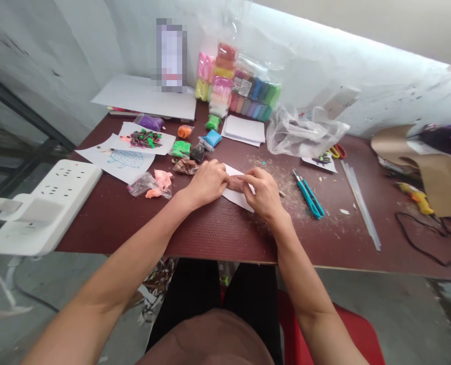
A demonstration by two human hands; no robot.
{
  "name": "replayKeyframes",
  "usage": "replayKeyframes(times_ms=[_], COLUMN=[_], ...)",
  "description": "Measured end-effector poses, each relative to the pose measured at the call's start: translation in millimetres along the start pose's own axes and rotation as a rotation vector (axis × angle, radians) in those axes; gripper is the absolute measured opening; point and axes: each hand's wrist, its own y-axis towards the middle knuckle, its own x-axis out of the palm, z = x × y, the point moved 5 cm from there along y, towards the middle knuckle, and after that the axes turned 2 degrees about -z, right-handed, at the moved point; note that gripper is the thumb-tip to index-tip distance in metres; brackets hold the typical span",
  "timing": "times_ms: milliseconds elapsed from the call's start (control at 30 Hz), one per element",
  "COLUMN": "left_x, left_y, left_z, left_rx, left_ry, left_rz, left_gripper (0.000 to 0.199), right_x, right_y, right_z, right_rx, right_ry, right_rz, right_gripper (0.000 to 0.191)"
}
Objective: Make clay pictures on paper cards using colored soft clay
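A small brown clay piece (235,183) lies on a white sheet of paper (237,199) on the dark red table. My left hand (209,181) has its fingers bent together at the piece's left end. From the other side, my right hand (262,191) touches the piece with its fingertips, the index finger stretched over it and the fingers apart. Brown clay in a clear wrapper (186,166) sits just beyond my left hand. Wood-coloured crumbs are scattered to the right of my right hand.
Teal cutters (309,195) lie to the right, with clear sticks (362,208) beyond. Peach clay (162,181), a drawing (124,165) and a white power strip (46,203) are to the left. Behind stand packs of coloured clay (221,86) and a plastic bag (305,134).
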Motion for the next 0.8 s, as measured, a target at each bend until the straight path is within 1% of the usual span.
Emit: replayKeyframes(times_ms=[33,133,233,300,367,500,567,700,800], left_x=[-0.3,-2.3,-5.4,-4.8,-1.2,5.5,6.7,6.9,5.5], left_y=[-0.1,-0.8,-2.0,-2.6,-2.7,-1.7,-1.2,-0.9,-1.1], left_z=[-0.1,-0.5,2.5,7.2,11.6,14.7,14.3,13.7,15.4], left_rx=[0.008,0.007,0.028,0.077,0.124,0.156,0.156,0.158,0.174], left_ry=[0.000,-0.006,-0.025,-0.035,-0.039,-0.075,-0.090,-0.090,-0.105], left_rz=[-0.002,-0.003,0.029,0.028,-0.007,-0.051,-0.054,-0.063,-0.042], left_gripper=[0.026,0.026,0.026,0.026,0.027,0.031,0.030,0.028,0.028], right_x=[0.8,7.3,11.6,12.3,10.8,4.1,5.5,12.9,10.5], right_y=[0.1,0.2,0.2,0.3,0.5,0.0,-0.4,-1.4,-1.6], right_z=[1.3,1.4,0.1,0.9,4.9,18.2,20.1,17.8,19.3], right_rx=[0.011,0.022,0.026,0.024,0.038,0.123,0.132,0.133,0.127], right_ry=[-0.035,-0.116,-0.135,-0.107,-0.043,0.045,0.017,-0.051,-0.022], right_rz=[-0.004,-0.073,-0.096,-0.090,-0.063,0.053,0.041,-0.050,-0.008], right_gripper=[0.038,0.039,0.039,0.039,0.040,0.047,0.047,0.042,0.046])
